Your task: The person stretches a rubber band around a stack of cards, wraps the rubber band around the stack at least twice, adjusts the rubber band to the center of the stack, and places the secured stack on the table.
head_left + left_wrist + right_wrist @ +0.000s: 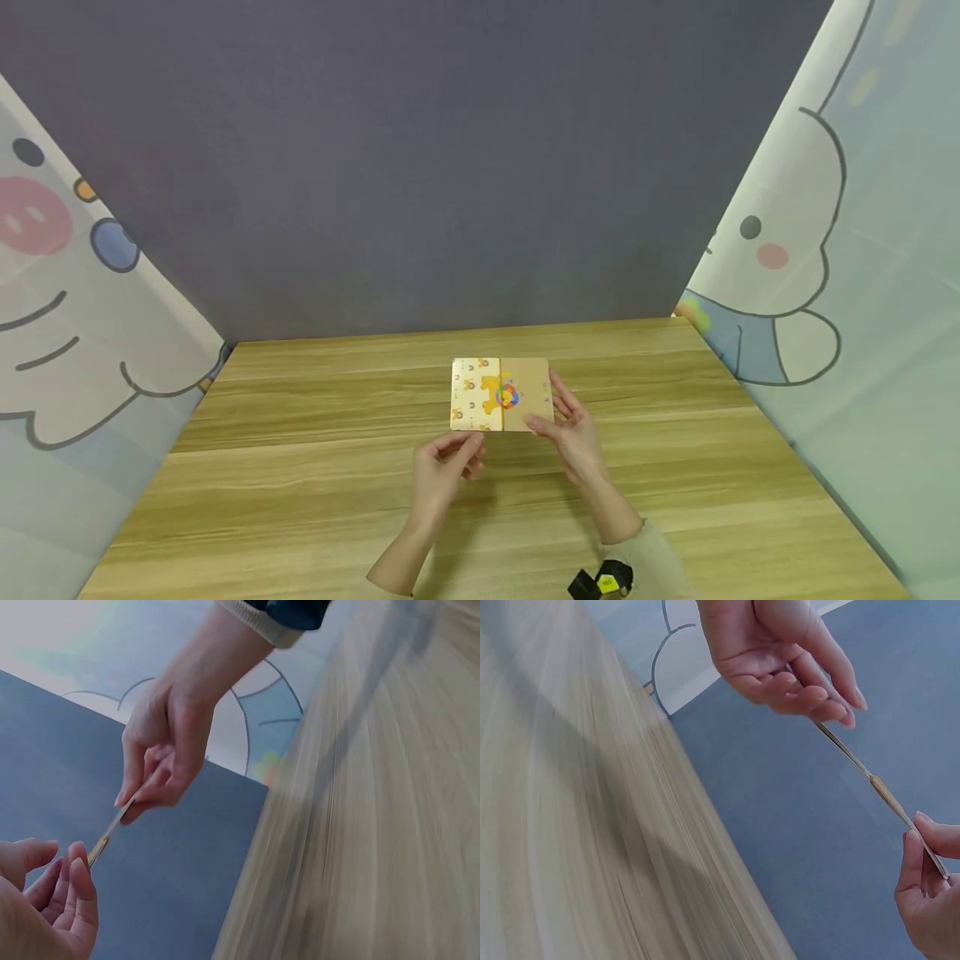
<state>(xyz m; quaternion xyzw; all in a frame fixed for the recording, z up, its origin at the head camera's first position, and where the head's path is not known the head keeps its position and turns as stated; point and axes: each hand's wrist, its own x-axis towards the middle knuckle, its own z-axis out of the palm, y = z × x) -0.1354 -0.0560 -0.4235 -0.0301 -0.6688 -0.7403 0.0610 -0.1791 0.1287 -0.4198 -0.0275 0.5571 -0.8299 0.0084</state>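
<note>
A thin, small folding booklet [476, 408] is held above the table, its cream left panel and tan right panel facing up. A yellow lion cartoon spans the seam, and small printed figures dot the cream side. My right hand [581, 442] pinches the right panel, thumb on top and fingers at its far side and behind. At the lower left edge is my left hand [442, 475], thumb stretched out and fingers loosely bent. Both wrist views show the booklet [889, 796] edge-on and tilted; there the left hand's thumb [34, 853] stands apart from it. Whether the left fingertips touch it, I cannot tell.
Beneath the hands lies a wood-grain table [300, 467]. A dark grey panel [450, 167] rises at its back edge. Cartoon-printed cloths [885, 417] hang on both sides. A black device [603, 581] with a yellow mark sits by the right sleeve.
</note>
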